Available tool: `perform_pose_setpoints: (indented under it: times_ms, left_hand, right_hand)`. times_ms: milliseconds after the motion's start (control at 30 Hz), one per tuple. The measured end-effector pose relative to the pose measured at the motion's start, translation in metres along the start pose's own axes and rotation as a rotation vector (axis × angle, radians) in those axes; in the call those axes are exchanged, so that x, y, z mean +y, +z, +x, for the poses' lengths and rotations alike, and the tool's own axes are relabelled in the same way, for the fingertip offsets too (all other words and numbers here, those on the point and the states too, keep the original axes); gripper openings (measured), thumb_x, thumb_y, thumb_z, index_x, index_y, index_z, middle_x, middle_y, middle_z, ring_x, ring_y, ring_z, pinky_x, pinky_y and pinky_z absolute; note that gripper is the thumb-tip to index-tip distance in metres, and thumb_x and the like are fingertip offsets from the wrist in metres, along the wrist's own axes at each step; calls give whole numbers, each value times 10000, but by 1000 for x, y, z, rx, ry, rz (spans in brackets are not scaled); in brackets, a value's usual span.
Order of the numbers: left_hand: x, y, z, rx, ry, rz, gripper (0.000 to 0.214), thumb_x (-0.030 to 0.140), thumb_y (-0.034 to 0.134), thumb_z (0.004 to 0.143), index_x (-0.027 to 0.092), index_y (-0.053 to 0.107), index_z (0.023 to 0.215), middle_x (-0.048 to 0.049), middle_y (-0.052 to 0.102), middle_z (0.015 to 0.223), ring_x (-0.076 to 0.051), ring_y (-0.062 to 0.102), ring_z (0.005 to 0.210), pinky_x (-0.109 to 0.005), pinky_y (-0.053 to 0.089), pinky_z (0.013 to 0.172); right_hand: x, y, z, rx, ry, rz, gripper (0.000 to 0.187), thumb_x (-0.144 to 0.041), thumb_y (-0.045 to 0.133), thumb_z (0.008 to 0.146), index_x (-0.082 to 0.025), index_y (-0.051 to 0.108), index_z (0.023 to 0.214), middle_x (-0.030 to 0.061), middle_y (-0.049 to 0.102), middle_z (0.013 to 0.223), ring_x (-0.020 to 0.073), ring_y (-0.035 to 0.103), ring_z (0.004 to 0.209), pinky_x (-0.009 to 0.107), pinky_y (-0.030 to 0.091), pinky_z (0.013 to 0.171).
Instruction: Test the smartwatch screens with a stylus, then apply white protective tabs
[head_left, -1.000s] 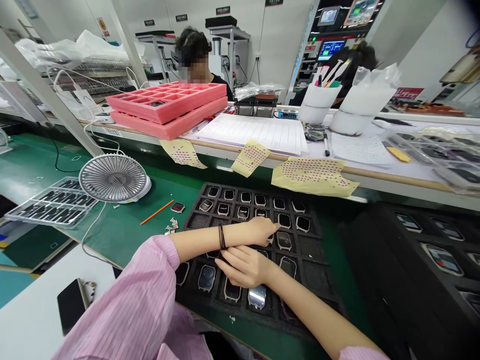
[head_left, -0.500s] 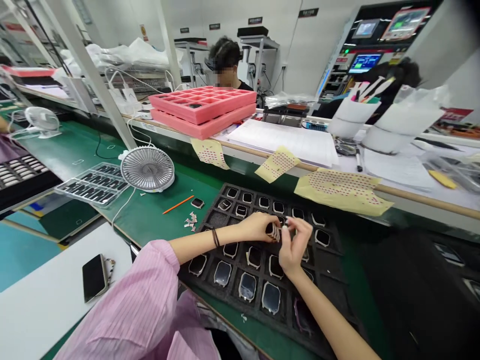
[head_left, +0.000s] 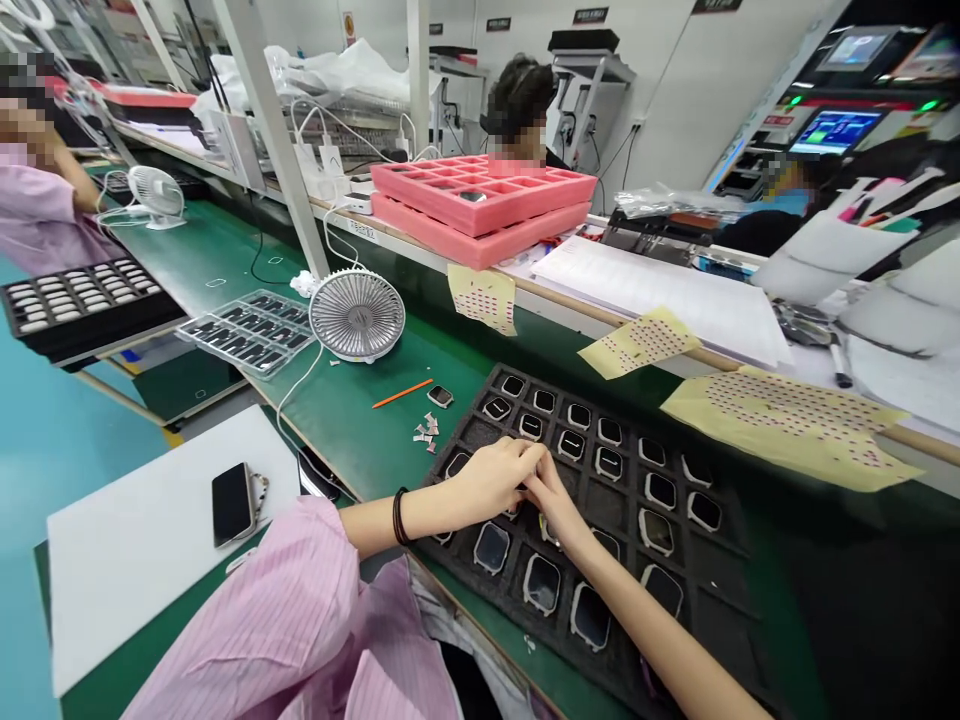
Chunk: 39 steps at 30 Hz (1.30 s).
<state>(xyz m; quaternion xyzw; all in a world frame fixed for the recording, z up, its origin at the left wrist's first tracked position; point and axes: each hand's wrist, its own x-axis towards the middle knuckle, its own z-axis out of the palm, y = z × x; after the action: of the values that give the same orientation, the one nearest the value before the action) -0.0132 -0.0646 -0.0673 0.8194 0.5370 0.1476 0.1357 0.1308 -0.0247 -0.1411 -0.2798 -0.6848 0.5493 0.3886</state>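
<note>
Over the middle of a black foam tray, my two hands meet with their fingertips together. My left hand is bent over with curled fingers, closed around something mostly hidden. From the right, my right hand reaches in, its fingers pinched against the left fingers; what they pinch cannot be made out. Smartwatch bodies without straps lie in many compartments around the hands, among them one watch in the near row. Left of the tray are a loose watch, small pale scraps and an orange stick.
A white fan stands beyond the scraps, beside a clear plastic tray of dark parts. On the shelf ahead are stacked pink foam trays and papers. A phone lies on a white board. Co-workers sit nearby.
The view has swung right, so the scene sits further left. My hands, slightly apart before with a dark, pale-edged thing showing at the left fingers, now touch and hide it.
</note>
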Motion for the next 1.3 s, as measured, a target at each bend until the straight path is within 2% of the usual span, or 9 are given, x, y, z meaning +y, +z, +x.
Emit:
perform_pose_setpoints:
  times_ms: [167, 233, 300, 400, 533, 767, 1000, 1200, 1300]
  left_hand:
    - [-22, -20, -16, 71, -36, -154, 601, 252, 702, 800, 209, 395, 1315, -119, 561, 1301, -262, 540, 1201, -381, 486, 970]
    - [-41, -31, -27, 149, -124, -206, 431, 365, 604, 890, 203, 456, 1261, -100, 596, 1232, -233, 576, 1151, -353, 492, 951]
    - [-63, -37, -37, 185, -312, -95, 226, 336, 438, 976, 181, 549, 1097, -89, 635, 1094, -215, 608, 1049, -340, 500, 913]
    - [-92, -30, -48, 101, -430, 44, 141, 227, 461, 945, 176, 592, 930, -89, 647, 990, -233, 607, 998, -338, 511, 855]
    - [-111, -12, -47, 52, -459, 92, 126, 151, 484, 898, 178, 599, 941, -96, 638, 1000, -238, 604, 995, -336, 514, 846]
    - [-121, -9, -39, -34, -427, 129, 181, 124, 434, 899, 163, 601, 956, -116, 622, 993, -236, 601, 973, -363, 498, 880]
    - [-122, -12, -33, -117, -407, 122, 194, 51, 469, 842, 122, 584, 980, -160, 633, 1004, -270, 624, 962, -407, 494, 867]
    - [-115, -28, -33, -45, -386, 8, 152, 59, 481, 845, 144, 607, 860, -114, 681, 953, -232, 659, 940, -349, 511, 857]
    - [-106, -38, -33, 21, -366, -95, 144, 159, 479, 908, 141, 621, 927, -91, 711, 954, -183, 686, 883, -287, 535, 811]
  right_hand:
    - [-6, 14, 17, -19, 117, 138, 340, -373, 536, 924, -283, 475, 1246, 19, 607, 933, 139, 606, 637, 207, 505, 430]
    - [-10, 15, 22, -46, 233, 294, 339, -399, 546, 911, -273, 489, 1221, -1, 593, 816, 155, 613, 602, 214, 472, 391]
    - [-13, 14, 24, -47, 322, 413, 336, -427, 555, 896, -252, 514, 1180, 1, 592, 763, 179, 632, 614, 231, 467, 395]
    - [-15, 11, 25, -58, 364, 495, 343, -444, 536, 898, -226, 545, 1163, 40, 630, 777, 201, 642, 633, 266, 477, 422]
    - [-11, 8, 25, -89, 335, 509, 364, -441, 511, 908, -221, 564, 1194, 68, 663, 810, 217, 653, 646, 288, 481, 430]
    - [-9, 6, 26, -153, 278, 502, 450, -454, 406, 933, -207, 546, 1281, 95, 684, 818, 241, 665, 677, 287, 445, 421]
    - [-16, 0, 27, -104, 380, 630, 452, -433, 422, 914, -173, 562, 1257, 112, 697, 857, 242, 652, 673, 286, 397, 432]
    - [-25, -4, 29, -78, 444, 802, 385, -403, 430, 909, -191, 578, 1195, 115, 711, 888, 239, 649, 678, 283, 370, 456]
    - [-32, -3, 29, -54, 493, 887, 377, -393, 435, 906, -176, 574, 1182, 129, 719, 896, 231, 645, 667, 272, 353, 462]
